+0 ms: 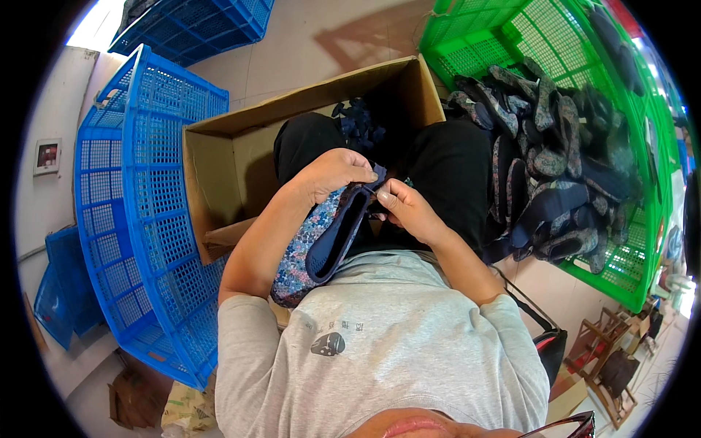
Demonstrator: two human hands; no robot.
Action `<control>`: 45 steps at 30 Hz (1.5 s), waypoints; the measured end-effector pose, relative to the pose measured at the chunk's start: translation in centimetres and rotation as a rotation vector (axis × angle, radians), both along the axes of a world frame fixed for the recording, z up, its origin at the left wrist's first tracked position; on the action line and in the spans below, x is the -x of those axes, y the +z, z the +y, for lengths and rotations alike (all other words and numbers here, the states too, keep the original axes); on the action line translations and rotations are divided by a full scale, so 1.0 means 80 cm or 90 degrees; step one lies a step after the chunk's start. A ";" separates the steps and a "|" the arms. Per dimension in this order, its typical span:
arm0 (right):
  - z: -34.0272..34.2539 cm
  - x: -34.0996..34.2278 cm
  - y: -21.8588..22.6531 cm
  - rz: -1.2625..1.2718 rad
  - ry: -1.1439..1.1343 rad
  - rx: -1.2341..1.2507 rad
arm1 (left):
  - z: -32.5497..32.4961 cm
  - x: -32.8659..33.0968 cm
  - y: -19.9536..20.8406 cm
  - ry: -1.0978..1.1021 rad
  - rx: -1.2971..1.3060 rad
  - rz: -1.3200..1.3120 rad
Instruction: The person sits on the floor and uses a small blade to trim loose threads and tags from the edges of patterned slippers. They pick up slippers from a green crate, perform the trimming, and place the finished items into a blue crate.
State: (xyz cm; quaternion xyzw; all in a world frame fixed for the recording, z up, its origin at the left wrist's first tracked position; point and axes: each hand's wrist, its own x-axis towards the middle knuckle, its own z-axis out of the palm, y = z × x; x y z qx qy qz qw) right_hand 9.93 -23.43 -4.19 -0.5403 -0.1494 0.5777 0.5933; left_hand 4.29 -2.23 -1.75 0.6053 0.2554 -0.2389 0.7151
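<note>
A blue-and-pink floral fabric shoe (305, 237) slants left across the grey short-sleeved shirt (394, 328); left hand (337, 174) and right hand (409, 210) pinch its far navy edge. Probably light and soft, best held there.

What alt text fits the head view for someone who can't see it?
A person's left hand and right hand hold one end of a blue floral shoe. An open cardboard box stands in front, a blue crate at left, and a green crate of dark patterned shoes at right.
</note>
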 end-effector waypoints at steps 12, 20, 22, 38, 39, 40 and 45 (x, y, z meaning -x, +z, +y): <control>0.004 0.000 -0.006 0.024 -0.022 0.001 | -0.003 -0.001 -0.002 0.007 -0.007 0.004; 0.005 0.002 -0.012 0.025 -0.049 0.009 | -0.005 -0.003 -0.003 0.007 -0.021 0.010; 0.006 0.003 -0.012 0.029 -0.053 0.018 | -0.006 -0.004 0.002 0.010 -0.027 0.018; -0.015 0.003 -0.013 0.083 -0.172 0.017 | -0.010 -0.008 -0.022 0.202 -0.098 -0.066; -0.016 0.002 -0.013 0.088 -0.162 0.012 | -0.009 -0.007 -0.023 0.194 -0.100 -0.066; -0.017 0.000 -0.013 0.093 -0.152 0.008 | -0.007 -0.007 -0.022 0.186 -0.101 -0.066; -0.002 0.016 -0.021 -0.095 -0.166 0.030 | 0.007 -0.006 0.001 0.158 -0.175 -0.113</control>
